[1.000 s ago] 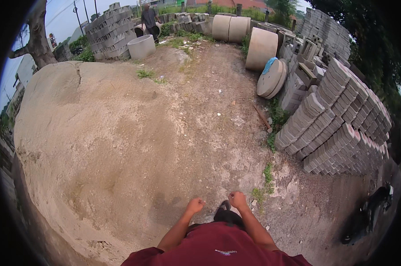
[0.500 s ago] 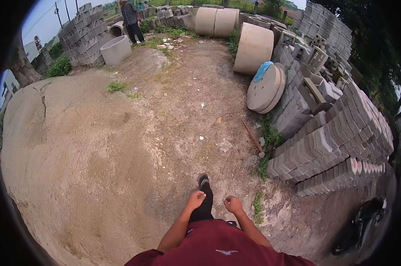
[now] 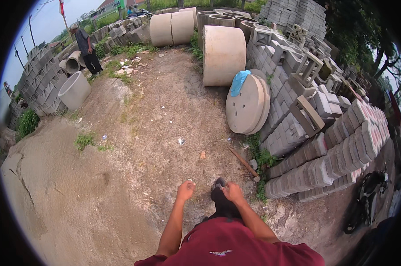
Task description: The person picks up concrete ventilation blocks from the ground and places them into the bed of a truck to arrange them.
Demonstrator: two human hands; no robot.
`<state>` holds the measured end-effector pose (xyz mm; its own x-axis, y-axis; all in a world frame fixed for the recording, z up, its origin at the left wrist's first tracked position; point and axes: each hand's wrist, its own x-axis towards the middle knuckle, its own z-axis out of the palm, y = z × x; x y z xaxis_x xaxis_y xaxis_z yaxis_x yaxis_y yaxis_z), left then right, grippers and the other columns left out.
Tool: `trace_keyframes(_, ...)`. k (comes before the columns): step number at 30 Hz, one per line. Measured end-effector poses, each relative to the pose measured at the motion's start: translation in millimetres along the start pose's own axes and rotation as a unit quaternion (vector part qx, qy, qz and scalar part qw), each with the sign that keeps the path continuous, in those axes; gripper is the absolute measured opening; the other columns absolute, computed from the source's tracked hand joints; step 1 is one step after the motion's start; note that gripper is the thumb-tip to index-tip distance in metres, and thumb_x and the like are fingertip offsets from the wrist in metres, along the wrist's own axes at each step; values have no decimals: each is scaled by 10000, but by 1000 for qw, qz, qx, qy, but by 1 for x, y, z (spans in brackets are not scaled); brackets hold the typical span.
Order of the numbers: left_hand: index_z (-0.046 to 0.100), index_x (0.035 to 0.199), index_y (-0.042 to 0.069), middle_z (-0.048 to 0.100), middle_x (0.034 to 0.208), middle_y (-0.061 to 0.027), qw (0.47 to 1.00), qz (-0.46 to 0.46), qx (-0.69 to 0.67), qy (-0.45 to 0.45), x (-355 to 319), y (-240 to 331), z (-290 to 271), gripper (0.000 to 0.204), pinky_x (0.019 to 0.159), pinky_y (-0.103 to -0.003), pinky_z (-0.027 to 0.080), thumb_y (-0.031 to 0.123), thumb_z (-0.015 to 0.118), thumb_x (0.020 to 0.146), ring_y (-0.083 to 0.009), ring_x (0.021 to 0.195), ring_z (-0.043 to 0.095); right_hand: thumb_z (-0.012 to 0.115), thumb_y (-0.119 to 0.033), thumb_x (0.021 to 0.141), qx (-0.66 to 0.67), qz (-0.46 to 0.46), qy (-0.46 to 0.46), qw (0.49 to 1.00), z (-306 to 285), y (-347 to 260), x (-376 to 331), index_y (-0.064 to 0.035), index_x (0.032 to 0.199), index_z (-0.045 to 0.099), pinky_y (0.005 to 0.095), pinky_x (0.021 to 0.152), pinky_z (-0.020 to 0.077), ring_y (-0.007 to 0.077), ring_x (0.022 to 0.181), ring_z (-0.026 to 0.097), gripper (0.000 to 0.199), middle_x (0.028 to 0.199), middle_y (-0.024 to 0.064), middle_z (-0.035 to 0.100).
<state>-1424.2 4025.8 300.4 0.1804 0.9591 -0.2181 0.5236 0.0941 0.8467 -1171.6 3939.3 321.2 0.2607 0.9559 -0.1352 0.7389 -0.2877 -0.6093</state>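
- Wooden stick [image 3: 243,162]: lies flat on the ground [image 3: 160,133], right of the frame's centre. It is the loose item nearest the right hand.
- Long axis: diagonal in the frame, from an upper-left end to a lower-right end. The lower-right end points toward the foot of the paving blocks [image 3: 307,172]. A small pale lump shows at that end; whether it is part of the stick cannot be told.
- Right hand [image 3: 233,192]: lower centre of the frame, below the stick and apart from it. Fingers bent inward; whether the tips meet the thumb cannot be told.
- Left hand [image 3: 185,190]: lower centre, left of the right hand and well apart from it. Fingers curled; whether they are fully together cannot be told.
- Shoe [image 3: 219,182]: dark, between the two hands in the frame, nearer the right.
- Weeds [image 3: 265,159]: green, just right of the stick, along the base of the stacks.
- Round slabs [image 3: 242,116]: two, tilted on edge, above the stick. A blue cloth [image 3: 239,83] hangs over their upper edge.
- Concrete pipe [image 3: 224,55]: upright, upper centre, behind the slabs.
- Another person [image 3: 84,44]: standing, upper left.
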Motion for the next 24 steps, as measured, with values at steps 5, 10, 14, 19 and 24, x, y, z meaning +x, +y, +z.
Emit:
trace_keyframes(5, 628, 1039, -5, 692, 940, -179, 1000, -10, -11, -2, 156, -2, 10, 350, 792, -350, 521, 285, 656, 846, -264, 900, 680, 651, -323, 796, 8, -19, -8, 1000, -3, -8, 177, -50, 1033, 626, 490, 816, 474, 392, 963, 614, 363, 998, 197, 655)
trace_keyframes(10, 642, 1025, 14, 694, 927, -169, 998, -25, 42, -36, 312, 47, 5, 346, 798, -352, 518, 309, 656, 845, -269, 904, 677, 638, -349, 807, -10, -41, -47, 998, -28, -28, 378, -41, 1036, 628, 485, 805, 485, 385, 921, 632, 383, 965, 183, 669)
trace_keyframes(14, 660, 998, 44, 697, 921, -146, 999, -12, 2, -37, 417, 103, -13, 311, 801, -346, 516, 320, 651, 855, -265, 903, 675, 627, -347, 809, -12, -63, -78, 995, -56, -59, 498, -21, 1064, 604, 510, 843, 468, 413, 950, 620, 414, 981, 230, 656)
trace_keyframes(19, 668, 989, 46, 698, 909, -136, 999, -23, -47, 14, 544, 113, -16, 291, 795, -339, 515, 309, 654, 862, -245, 881, 675, 624, -375, 808, -59, -18, -164, 984, -38, -71, 611, -28, 1106, 602, 494, 854, 477, 391, 966, 624, 458, 987, 212, 664)
trace_keyframes(24, 684, 968, 57, 699, 916, -139, 999, -47, -2, -27, 674, 118, -29, 292, 783, -351, 518, 321, 672, 845, -249, 874, 676, 627, -429, 803, -57, -23, -219, 974, -14, -77, 737, -25, 1162, 598, 459, 871, 481, 370, 996, 623, 542, 1051, 199, 659)
